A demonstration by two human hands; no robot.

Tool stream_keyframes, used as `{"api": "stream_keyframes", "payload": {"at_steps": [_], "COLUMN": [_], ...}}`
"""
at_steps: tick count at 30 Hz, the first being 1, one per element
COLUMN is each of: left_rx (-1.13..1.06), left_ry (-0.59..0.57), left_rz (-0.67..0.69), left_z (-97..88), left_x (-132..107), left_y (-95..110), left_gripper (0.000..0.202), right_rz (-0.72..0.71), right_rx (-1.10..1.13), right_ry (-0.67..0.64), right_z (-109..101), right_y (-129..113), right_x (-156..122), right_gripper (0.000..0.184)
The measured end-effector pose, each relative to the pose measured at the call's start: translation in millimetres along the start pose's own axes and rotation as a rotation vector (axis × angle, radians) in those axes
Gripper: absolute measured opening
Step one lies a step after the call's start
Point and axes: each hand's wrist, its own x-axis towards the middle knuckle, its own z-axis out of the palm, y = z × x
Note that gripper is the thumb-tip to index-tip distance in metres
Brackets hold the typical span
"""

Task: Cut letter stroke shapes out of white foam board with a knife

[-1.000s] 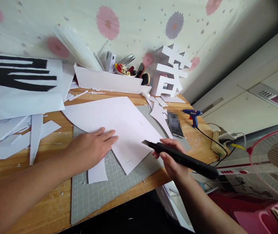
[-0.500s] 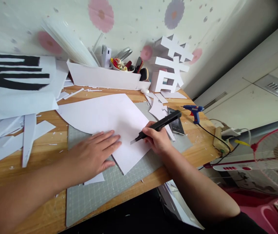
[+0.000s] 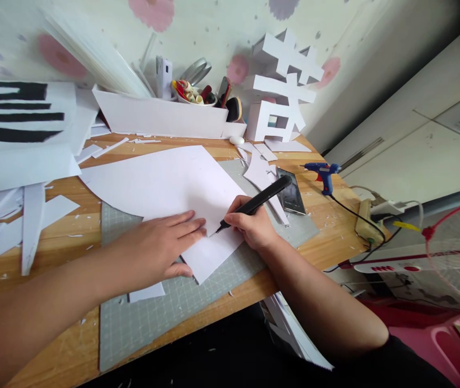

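A big white sheet (image 3: 165, 178) lies on the tabletop (image 3: 64, 345), between the back edge and the front edge. Part of it sits on a gray mat (image 3: 153, 328) with thin lines, and its left tip pokes out past the mat onto the wood. The left hand (image 3: 167, 245) is open, palm down, with its fingers pressing on the sheet and its thumb stretched apart. The right hand (image 3: 250, 222) is wrapped around a black knife (image 3: 264, 194). The thin blade points down at the sheet, just beside the left fingertips.

Near the right edge of the tabletop is a blue glue gun (image 3: 326, 173) with a black cord. A dark, flat gadget (image 3: 293, 195) lies between it and the sheet, beside a curvy white scrap (image 3: 257, 172). Along the back edge stand a long white box (image 3: 161, 118) full of things and, close to the back right corner, a tall white paper shape (image 3: 282, 89).
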Motion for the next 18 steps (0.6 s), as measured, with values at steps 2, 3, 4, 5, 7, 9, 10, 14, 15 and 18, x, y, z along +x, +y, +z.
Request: {"api": "stream_keyframes", "payload": {"at_steps": [2, 3, 4, 5, 7, 9, 10, 14, 15, 18], "left_rx": [-0.003, 0.001, 0.008, 0.017, 0.032, 0.030, 0.023, -0.006, -0.007, 0.006], "left_ry": [0.008, 0.004, -0.003, -0.010, -0.021, -0.016, -0.011, -0.012, -0.013, -0.004], "left_rz": [0.015, 0.019, 0.022, 0.026, 0.033, 0.035, 0.034, 0.022, 0.021, 0.031], "left_z": [2.1, 2.4, 2.3, 1.8, 0.8, 0.1, 0.1, 0.6, 0.7, 0.2], "left_x": [-2, -2, -3, -2, -1, 0, 0, -1, -1, 0], "left_y": [-2, -2, -2, -2, -2, -2, -2, -2, -1, 1], "left_gripper": [0.073, 0.073, 0.073, 0.074, 0.074, 0.075, 0.074, 0.073, 0.073, 0.071], "right_rz": [0.005, 0.007, 0.008, 0.006, -0.002, -0.007, -0.008, -0.006, -0.012, -0.035], "right_rx": [-0.011, -0.017, -0.023, -0.028, -0.037, -0.050, -0.059, -0.127, -0.141, -0.168], "right_ry": [-0.008, -0.014, -0.016, -0.017, -0.016, -0.022, -0.028, -0.062, -0.075, -0.118], "right_z": [1, 1, 0, 0, 0, 0, 0, -2, -2, -4], "right_y": [-1, -2, -2, -3, -4, -5, -7, -13, -14, -16], "right_x": [0, 0, 0, 0, -1, -1, -1, -2, -2, 0], "right_gripper": [0.023, 0.023, 0.023, 0.023, 0.024, 0.025, 0.026, 0.025, 0.025, 0.026]}}
